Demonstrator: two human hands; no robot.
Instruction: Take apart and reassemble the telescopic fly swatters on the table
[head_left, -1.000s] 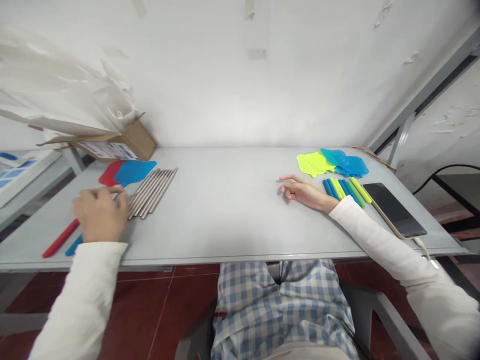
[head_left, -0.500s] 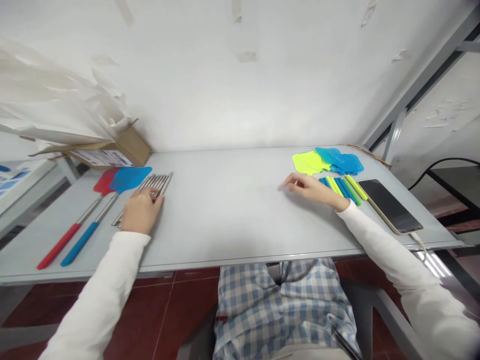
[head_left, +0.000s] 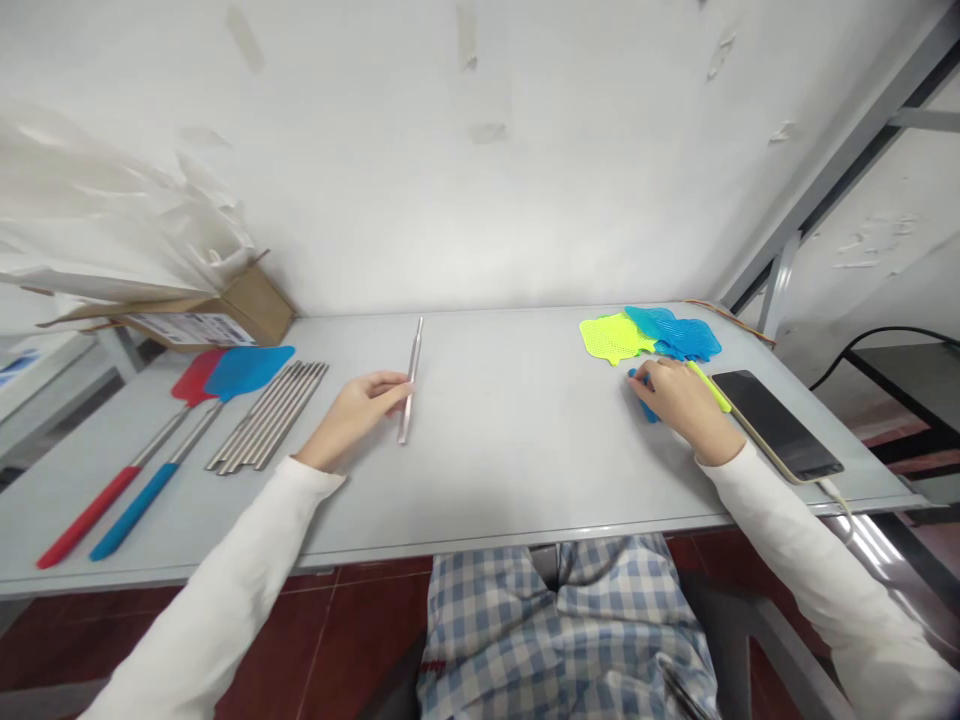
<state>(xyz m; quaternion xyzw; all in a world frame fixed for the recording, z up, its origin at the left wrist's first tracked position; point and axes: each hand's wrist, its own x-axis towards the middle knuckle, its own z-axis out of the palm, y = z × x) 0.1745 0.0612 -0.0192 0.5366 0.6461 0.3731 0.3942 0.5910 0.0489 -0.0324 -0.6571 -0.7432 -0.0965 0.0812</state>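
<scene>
My left hand (head_left: pixel 364 412) pinches a silver metal tube (head_left: pixel 410 385) near its middle, left of the table's centre. Left of that hand lies a row of several similar metal tubes (head_left: pixel 271 420). On the right, my right hand (head_left: pixel 679 400) has its fingers closed on a blue handle sleeve (head_left: pixel 643 398). Most other sleeves are hidden beneath this hand; a yellow sleeve (head_left: pixel 709 387) shows beside it. Behind it lie a yellow fly swatter head (head_left: pixel 613 338) and overlapping blue swatter heads (head_left: pixel 679 333).
A red fly swatter (head_left: pixel 97 510) and a blue fly swatter (head_left: pixel 142 508) lie at the far left, before a cardboard box (head_left: pixel 259 305). A phone (head_left: pixel 776 425) with a cable rests at the right. The white wall (head_left: pixel 480 220) closes off the back.
My left hand has lifted one metal tube from the row and carried it right. My right hand has moved right onto the sleeves and closed on a blue one.
</scene>
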